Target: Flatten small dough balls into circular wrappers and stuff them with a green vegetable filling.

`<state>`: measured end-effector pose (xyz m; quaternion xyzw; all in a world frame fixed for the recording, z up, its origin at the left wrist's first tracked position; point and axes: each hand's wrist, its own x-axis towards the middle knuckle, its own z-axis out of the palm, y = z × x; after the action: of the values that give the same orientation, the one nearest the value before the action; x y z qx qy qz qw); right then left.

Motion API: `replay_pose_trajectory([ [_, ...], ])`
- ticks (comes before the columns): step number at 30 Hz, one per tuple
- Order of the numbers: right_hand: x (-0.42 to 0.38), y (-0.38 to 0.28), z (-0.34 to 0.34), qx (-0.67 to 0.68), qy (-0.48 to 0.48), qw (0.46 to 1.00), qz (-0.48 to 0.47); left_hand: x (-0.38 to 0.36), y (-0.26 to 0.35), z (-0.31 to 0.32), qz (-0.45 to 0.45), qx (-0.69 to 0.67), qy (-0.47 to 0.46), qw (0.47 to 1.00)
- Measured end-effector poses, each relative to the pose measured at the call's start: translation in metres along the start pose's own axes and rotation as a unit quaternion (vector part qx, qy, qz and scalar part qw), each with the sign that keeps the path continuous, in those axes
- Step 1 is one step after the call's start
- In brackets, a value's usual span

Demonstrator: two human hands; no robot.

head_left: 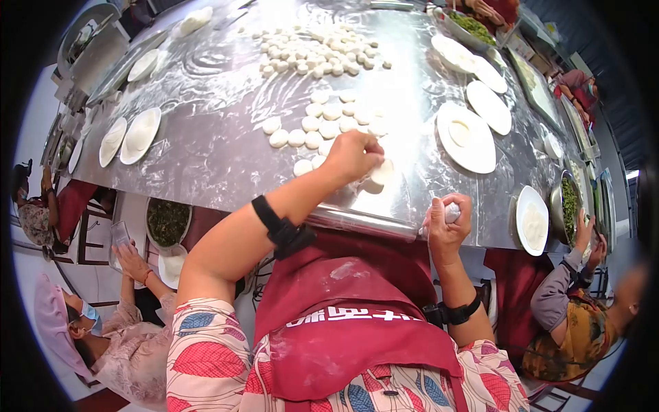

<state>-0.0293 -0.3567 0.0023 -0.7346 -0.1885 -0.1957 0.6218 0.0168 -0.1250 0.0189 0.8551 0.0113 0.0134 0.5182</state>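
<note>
Metal table (206, 161) under flour (206, 62), with rounds of dough (329, 128) by two bare hands

White lettering (360, 314) ran across the dark red apron (364, 357), the only writing that stood out; it was upside down to the view and broken by folds, too unclear to read with certainty. Pale smudges marked the smooth cloth. The sleeves (213, 364) were printed with red and blue leaf shapes, and black straps (274, 226) circled both forearms, each carrying a dark, boxy piece.

The left hand (352, 156) had its fingers curled inward just above a flat dough disc (381, 173) near the table's front edge; whether the fingers gripped it could not be told. The right hand (449, 225) was closed around a pale, rounded thing (452, 212) at that same edge, to the right of the disc, its kind unclear.

Beyond the left hand, the soft, matte rounds lay loosely grouped, some touching. Farther back spread a heap of small, stubby dough lumps (312, 51). Flour lay in streaks and swirls over the shiny metal.

Smooth white oval plates stood on both sides: the large plate (470, 161) on the right bore a thin dough sheet (460, 134). A round bowl (169, 240) at the left held chopped greens (169, 218). At the far right, a co-worker's hands (590, 240) were beside another bowl of greens (569, 206).
</note>
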Motion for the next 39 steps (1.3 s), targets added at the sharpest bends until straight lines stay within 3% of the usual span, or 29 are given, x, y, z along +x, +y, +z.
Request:
replay_pose_trajectory([
  [1,0.002,0.001,0.000,-0.012,-0.001,1.000,-0.008,0.009,0.002,0.000,0.019,0.021,0.011,1.000],
  [4,0.009,0.002,0.001,-0.053,-0.007,0.998,-0.017,0.020,-0.003,0.005,0.052,0.256,0.000,0.965],
  [7,0.011,0.002,0.002,-0.021,-0.003,1.000,0.012,0.009,-0.004,0.002,0.017,0.230,-0.002,0.973],
  [12,0.072,0.036,0.035,-0.136,0.026,0.986,-0.087,0.000,0.005,-0.002,-0.026,0.195,-0.109,0.974],
  [16,0.094,0.046,0.053,-0.161,0.020,0.982,-0.096,0.011,0.014,0.002,-0.014,0.243,-0.118,0.963],
  [18,0.088,0.036,0.044,-0.165,0.017,0.980,-0.114,0.017,0.001,0.003,0.046,0.225,-0.147,0.962],
  [20,0.056,0.044,0.021,-0.114,0.011,0.992,-0.046,0.011,-0.002,0.001,0.064,0.219,-0.150,0.962],
  [24,0.022,0.028,0.005,-0.064,0.013,0.998,0.002,-0.003,-0.018,-0.002,-0.118,-0.018,-0.175,0.977],
  [28,0.083,0.042,0.043,-0.145,0.029,0.983,-0.107,-0.009,0.014,-0.003,-0.021,0.218,-0.116,0.969],
  [33,0.082,0.039,0.041,-0.166,0.019,0.980,-0.109,0.004,0.004,0.003,0.035,0.227,-0.124,0.965],
  [35,0.047,0.035,0.017,-0.123,0.008,0.992,-0.039,-0.002,0.002,0.001,0.036,0.215,-0.120,0.969],
  [36,0.032,0.032,0.009,-0.087,0.005,0.996,0.015,-0.004,-0.003,0.001,-0.009,0.151,-0.135,0.979],
  [38,0.023,0.034,0.003,-0.094,0.006,0.995,-0.036,-0.009,-0.014,0.003,-0.101,0.026,-0.168,0.980],
  [39,0.029,0.038,0.009,-0.094,0.008,0.995,-0.033,-0.010,-0.012,0.002,-0.012,0.112,-0.179,0.977],
])
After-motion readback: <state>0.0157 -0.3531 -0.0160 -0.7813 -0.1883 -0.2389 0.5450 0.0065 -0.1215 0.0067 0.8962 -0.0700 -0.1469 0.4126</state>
